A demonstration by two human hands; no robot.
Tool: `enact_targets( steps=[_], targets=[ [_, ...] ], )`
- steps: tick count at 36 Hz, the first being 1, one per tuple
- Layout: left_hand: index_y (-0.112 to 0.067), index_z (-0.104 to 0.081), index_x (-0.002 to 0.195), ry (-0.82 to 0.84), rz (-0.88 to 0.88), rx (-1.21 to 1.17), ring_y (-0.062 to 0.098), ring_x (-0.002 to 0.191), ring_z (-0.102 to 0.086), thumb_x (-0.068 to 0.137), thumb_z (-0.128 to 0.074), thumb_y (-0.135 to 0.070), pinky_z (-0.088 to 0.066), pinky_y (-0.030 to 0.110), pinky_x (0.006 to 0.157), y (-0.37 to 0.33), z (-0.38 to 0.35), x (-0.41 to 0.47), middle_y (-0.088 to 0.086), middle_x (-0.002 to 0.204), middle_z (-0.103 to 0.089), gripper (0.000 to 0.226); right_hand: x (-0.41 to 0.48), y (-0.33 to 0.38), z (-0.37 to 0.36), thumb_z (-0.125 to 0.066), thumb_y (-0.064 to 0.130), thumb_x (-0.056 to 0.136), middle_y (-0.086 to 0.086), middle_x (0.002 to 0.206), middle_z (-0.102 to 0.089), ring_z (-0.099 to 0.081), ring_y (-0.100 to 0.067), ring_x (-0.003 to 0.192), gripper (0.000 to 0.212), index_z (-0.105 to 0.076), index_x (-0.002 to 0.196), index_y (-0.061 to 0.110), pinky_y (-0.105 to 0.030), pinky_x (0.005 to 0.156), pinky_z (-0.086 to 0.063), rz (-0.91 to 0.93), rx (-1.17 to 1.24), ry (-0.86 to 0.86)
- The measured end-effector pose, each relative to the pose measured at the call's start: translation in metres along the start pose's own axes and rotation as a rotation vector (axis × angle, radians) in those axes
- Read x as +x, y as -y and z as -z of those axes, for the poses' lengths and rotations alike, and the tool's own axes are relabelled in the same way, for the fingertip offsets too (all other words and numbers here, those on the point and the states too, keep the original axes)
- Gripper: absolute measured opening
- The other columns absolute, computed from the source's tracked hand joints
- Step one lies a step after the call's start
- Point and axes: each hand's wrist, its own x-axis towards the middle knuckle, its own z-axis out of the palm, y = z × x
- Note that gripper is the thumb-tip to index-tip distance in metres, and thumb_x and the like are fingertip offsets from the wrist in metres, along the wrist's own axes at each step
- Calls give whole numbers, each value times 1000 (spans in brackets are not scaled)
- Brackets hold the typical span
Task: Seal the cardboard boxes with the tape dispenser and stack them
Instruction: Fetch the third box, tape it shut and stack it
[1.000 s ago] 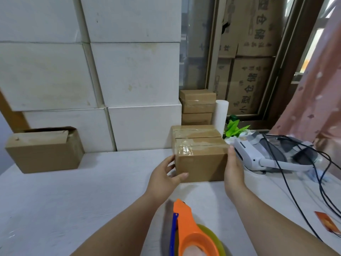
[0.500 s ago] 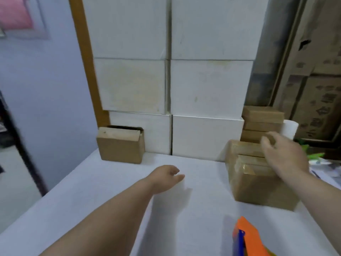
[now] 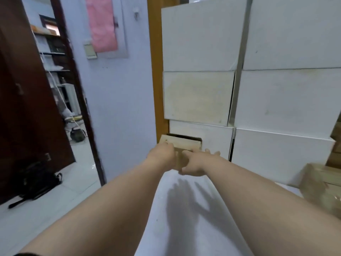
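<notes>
- The open cardboard box stands at the far left corner of the white table, its back against the lowest white carton of the stacked wall of cartons; one flap lies across its top with a dark gap behind it.
- The left hand is at the left front corner of that box, fingers curled over the top edge and touching the flap; whether they truly grip it cannot be told through the blur.
- The right hand is at the right side of the same box, thumb on the front face, fingers spread apart and reaching past the right edge; contact with the side is likely, but a firm clamp cannot be confirmed.
- Both forearms stretch from the near edge of the table toward the box, casting hand shadows on the tabletop just in front of it.
- A sealed cardboard box, blurred, sits well to the right of the open box, at the picture's right edge.
- Left of the open box, beyond the table's edge, stands an orange-brown post, then a pale blue wall and a dark doorway.
</notes>
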Motion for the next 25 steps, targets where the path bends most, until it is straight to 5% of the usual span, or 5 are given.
enact_targets(
  steps=[5, 11, 14, 18, 25],
  targets=[
    [-14, -53, 133, 50, -50, -67, 29, 124, -56, 100, -51, -29, -52, 44, 97, 5, 0, 9, 7, 145, -50, 37, 8, 5, 9, -54, 53, 83, 0, 172, -21, -18, -42, 154, 86, -19, 161, 43, -76, 116, -7, -32, 16, -25],
    [-16, -51, 133, 46, -125, -83, 29, 124, -55, 98, -53, -38, -50, 44, 99, 2, -4, 25, 4, 147, -53, 42, 16, -2, 19, -56, 54, 87, 3, 170, -23, -24, -39, 151, 77, -30, 157, 38, -75, 116, -14, -50, -19, -81],
    [-20, -22, 163, -15, -193, -39, 27, 157, -21, 103, -41, -48, -21, 48, 124, 1, -6, 34, -1, 174, -18, 69, 26, -6, 20, -55, 52, 88, 2, 175, -12, -11, -41, 157, 78, -26, 159, 39, -78, 116, -8, -66, -32, -105],
    [-32, 4, 166, 19, -134, -23, 31, 159, 18, 98, -32, -67, 11, 62, 123, 1, -11, 54, -10, 174, 12, 85, 42, -9, 18, -57, 52, 88, 1, 177, 8, 7, -41, 160, 94, -6, 166, 37, -80, 117, 0, -87, -22, -125],
    [-33, 3, 166, 176, -59, -18, 39, 159, 10, 89, -36, -84, -6, 70, 121, 4, -20, 87, -13, 174, 9, 100, 82, -16, 1, -59, 61, 88, 5, 176, -1, -3, -31, 161, 105, -1, 166, 22, -73, 119, -13, -95, -13, -177]
  ],
)
